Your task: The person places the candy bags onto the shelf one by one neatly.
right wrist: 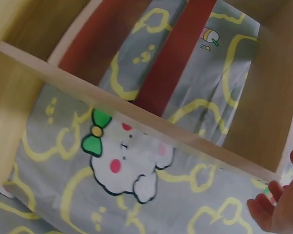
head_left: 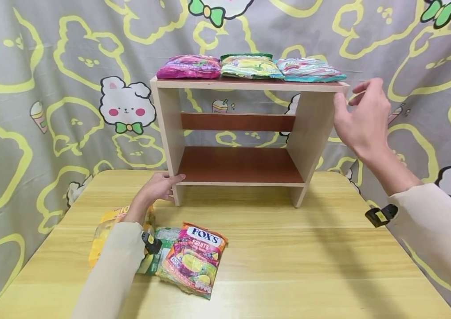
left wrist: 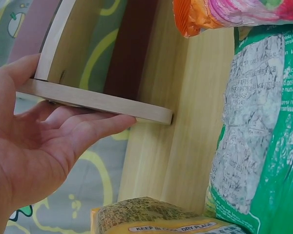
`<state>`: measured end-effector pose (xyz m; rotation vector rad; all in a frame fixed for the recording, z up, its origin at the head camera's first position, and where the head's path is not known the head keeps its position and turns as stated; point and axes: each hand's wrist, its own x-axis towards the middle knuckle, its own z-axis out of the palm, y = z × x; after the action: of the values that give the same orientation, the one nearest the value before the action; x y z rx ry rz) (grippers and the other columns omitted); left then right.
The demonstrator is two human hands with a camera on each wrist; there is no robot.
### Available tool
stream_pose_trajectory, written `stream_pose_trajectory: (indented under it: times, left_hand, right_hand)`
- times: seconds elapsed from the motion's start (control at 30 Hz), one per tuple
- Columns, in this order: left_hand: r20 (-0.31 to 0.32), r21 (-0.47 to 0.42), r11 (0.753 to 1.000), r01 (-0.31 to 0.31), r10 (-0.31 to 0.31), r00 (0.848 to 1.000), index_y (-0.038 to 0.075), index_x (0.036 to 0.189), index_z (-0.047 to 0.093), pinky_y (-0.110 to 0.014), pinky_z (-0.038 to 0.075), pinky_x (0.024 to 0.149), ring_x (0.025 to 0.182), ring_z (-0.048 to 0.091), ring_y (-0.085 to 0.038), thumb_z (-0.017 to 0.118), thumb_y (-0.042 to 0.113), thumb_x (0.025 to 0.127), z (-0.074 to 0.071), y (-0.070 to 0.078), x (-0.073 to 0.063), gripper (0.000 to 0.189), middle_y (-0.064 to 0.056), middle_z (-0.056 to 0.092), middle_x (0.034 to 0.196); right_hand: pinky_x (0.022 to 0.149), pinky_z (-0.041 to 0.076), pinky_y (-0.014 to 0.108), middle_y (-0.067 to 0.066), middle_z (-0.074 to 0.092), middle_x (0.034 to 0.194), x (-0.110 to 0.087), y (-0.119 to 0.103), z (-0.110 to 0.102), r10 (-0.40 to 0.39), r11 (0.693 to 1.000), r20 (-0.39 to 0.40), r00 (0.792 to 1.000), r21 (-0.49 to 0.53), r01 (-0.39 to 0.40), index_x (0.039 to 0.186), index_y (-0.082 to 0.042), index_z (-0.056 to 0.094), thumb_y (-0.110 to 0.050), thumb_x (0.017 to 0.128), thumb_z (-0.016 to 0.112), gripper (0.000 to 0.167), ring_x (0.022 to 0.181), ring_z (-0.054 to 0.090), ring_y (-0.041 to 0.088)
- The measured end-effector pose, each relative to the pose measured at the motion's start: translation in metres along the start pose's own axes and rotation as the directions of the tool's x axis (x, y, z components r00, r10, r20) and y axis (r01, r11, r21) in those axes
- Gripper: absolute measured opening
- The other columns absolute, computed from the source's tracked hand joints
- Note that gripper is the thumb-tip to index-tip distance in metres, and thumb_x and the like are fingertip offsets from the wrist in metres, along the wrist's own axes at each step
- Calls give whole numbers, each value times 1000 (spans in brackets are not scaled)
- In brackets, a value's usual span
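A small wooden shelf (head_left: 317, 128) with a brown lower board (head_left: 241, 164) stands on the table. My left hand (head_left: 156, 186) grips its left side panel low down, thumb on the inner side. In the left wrist view, the fingers (left wrist: 100, 127) lie along that panel's outer face. At the top right corner is my right hand (head_left: 362, 117), its fingers loosely bent and holding nothing. The right wrist view shows those fingertips (right wrist: 261, 207) close by the corner. On top lie a purple candy bag (head_left: 189, 67), a green-and-yellow one (head_left: 251, 66) and a teal one (head_left: 309, 70).
At the front left of the wooden table (head_left: 289, 261) lie a Fox's candy bag (head_left: 195, 261), a green bag (head_left: 165, 241) partly under it and a yellow bag (head_left: 103, 230) half hidden by my left forearm. A patterned grey curtain (head_left: 69, 106) hangs behind.
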<state>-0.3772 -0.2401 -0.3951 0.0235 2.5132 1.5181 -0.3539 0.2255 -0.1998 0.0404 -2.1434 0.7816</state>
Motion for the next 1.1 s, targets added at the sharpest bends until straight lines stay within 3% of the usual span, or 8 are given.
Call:
stream_pose_trajectory:
  times: [0.17, 0.3, 0.47, 0.73, 0.93, 1.1]
  left_hand:
    - [-11, -7, 1000, -7, 7, 1000, 1, 146, 48, -45, 60, 91, 126, 54, -45, 58, 49, 100, 2, 2, 0, 67, -25, 48, 148]
    - [-13, -9, 1000, -3, 2, 1000, 2, 146, 48, -45, 60, 91, 126, 54, -44, 59, 49, 100, 2, 2, 0, 67, -25, 48, 147]
    - [-7, -17, 1000, 1, -2, 1000, 2, 149, 45, -48, 58, 95, 131, 52, -48, 59, 49, 100, 2, 1, -1, 69, -24, 47, 149]
    - [-11, 5, 1000, 1, -1, 1000, 3, 148, 47, -47, 58, 94, 128, 54, -45, 59, 52, 99, 2, 0, 0, 70, -23, 49, 148]
    - [-13, -5, 1000, -8, 8, 1000, 2, 146, 49, -47, 59, 94, 127, 55, -45, 60, 52, 99, 1, -2, 1, 69, -23, 51, 146]
    - [-24, -3, 1000, 6, -6, 1000, 3, 145, 50, -45, 60, 92, 124, 56, -42, 60, 52, 98, 1, -2, 1, 68, -21, 52, 142]
  right_hand:
    - [77, 33, 29, -7, 46, 94, -14, 18, 8, 111, 994, 61, 992, 0, -111, 117, -14, 47, -46, 93, 56, 41, 93, 48, 15]
    - [81, 39, 40, 14, 58, 109, -30, 30, 18, 173, 985, 162, 972, 0, -175, 129, -4, 44, -48, 94, 55, 57, 105, 54, 32]
    - [90, 43, 54, 27, 59, 122, -52, 45, 31, 228, 972, 312, 922, -15, -235, 138, 1, 39, -53, 97, 51, 69, 113, 56, 44]
    - [88, 46, 55, 30, 64, 119, -81, 68, 54, 272, 961, 441, 855, -77, -266, 139, 7, 40, -54, 100, 47, 72, 112, 59, 47]
    - [82, 53, 47, 37, 61, 123, -96, 80, 69, 271, 955, 531, 803, -42, -295, 139, 13, 39, -49, 102, 46, 73, 110, 63, 47]
    - [95, 50, 56, 39, 55, 134, -107, 89, 79, 289, 949, 594, 751, -74, -307, 139, 16, 42, -47, 103, 43, 72, 121, 56, 52]
